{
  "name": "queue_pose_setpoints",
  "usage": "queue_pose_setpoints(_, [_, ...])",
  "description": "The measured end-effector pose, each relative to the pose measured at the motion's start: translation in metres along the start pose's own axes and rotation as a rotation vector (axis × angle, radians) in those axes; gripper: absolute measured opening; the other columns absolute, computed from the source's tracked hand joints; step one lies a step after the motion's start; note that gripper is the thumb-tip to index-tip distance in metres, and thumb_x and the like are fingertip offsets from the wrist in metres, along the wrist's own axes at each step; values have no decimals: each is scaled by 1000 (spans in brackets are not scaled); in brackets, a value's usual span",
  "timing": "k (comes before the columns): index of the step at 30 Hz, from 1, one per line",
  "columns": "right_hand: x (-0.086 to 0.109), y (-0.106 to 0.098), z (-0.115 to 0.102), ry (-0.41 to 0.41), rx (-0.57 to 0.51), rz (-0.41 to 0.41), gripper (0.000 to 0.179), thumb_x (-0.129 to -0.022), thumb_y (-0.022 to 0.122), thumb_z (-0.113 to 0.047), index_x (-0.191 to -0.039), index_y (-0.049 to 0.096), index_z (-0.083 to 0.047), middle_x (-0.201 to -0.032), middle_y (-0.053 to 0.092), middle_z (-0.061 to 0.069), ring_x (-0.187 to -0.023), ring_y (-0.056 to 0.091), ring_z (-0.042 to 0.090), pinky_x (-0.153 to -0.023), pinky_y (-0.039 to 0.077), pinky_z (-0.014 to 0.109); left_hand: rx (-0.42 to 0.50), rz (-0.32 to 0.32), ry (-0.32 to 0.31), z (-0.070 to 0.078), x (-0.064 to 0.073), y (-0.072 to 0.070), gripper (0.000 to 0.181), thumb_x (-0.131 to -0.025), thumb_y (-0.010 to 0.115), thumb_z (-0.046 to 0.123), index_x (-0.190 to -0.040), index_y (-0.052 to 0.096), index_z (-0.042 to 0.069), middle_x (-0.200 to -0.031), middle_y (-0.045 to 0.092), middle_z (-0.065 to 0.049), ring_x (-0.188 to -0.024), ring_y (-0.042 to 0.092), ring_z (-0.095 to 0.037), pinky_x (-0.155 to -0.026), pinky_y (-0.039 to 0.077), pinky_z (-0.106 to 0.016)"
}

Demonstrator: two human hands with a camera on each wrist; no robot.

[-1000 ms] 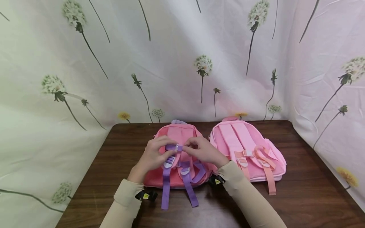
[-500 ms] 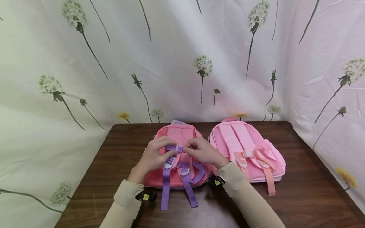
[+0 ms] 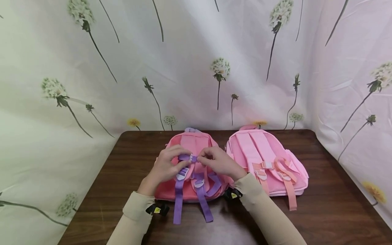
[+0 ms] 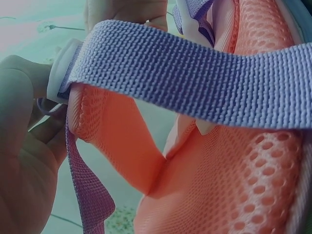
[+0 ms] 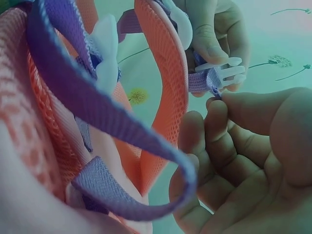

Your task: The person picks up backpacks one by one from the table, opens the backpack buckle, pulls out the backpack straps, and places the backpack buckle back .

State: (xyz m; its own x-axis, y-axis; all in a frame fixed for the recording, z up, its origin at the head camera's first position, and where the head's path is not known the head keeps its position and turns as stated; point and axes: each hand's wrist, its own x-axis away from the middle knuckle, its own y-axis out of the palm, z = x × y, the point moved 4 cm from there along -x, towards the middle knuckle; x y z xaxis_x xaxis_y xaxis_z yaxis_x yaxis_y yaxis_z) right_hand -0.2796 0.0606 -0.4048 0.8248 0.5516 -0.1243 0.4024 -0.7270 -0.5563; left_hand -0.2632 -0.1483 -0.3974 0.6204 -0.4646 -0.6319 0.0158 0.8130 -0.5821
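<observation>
A coral-pink backpack [image 3: 166,192] with purple webbing lies on the table, straps upward. My left hand [image 3: 165,166] holds a white pronged buckle [image 5: 226,75] between thumb and fingers, above the shoulder straps. From the right, my right hand [image 3: 221,164] pinches the small end of the purple strap [image 5: 215,91] that runs through this buckle, thumb against fingertip. A white strap adjuster [image 3: 182,174] sits just below my left hand. In the left wrist view a broad purple strap [image 4: 170,73] crosses in front and hides part of the work.
A lighter pink backpack [image 3: 245,146] with peach straps lies close on the right, its chest buckle [image 3: 267,165] fastened. Purple strap tails [image 3: 177,207] hang toward the front of the brown wooden table [image 3: 116,190]. A flowered cloth [image 3: 183,68] hangs behind.
Both hands keep their hold on the buckle and strap end with hardly any movement. The head view has shifted slightly.
</observation>
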Motion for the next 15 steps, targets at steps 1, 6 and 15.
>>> queue_pose_setpoints(1, [0, 0, 0, 0, -4, -3, 25, -105, 66, -27, -99, 73, -4, -84, 64, -3, -76, 58, 17, -68, 47, 29, 4, 0, 0, 0, 0, 0, 30, -84, 87, 1, -112, 79, 12, -104, 75, 3, -96, 67, -13, -86, 55, -30])
queue_pose_setpoints(6, [0, 3, -2, -6, -48, -22, 26, -106, 65, -26, -100, 73, -2, -84, 66, 1, -75, 60, 28, -65, 44, 28, 18, 1, 11, 0, 1, 1, 30, -85, 86, 1, -111, 79, 13, -104, 75, 2, -96, 68, -13, -87, 54, -29])
queue_pose_setpoints(15, [1, 4, 0, 12, -70, -36, 28, -106, 64, -28, -103, 73, -2, -89, 69, 5, -74, 64, 37, -63, 44, 28, 26, 18, 22, 0, 1, 1, 30, -83, 87, -1, -109, 79, 12, -101, 75, 2, -92, 67, -12, -84, 53, -28])
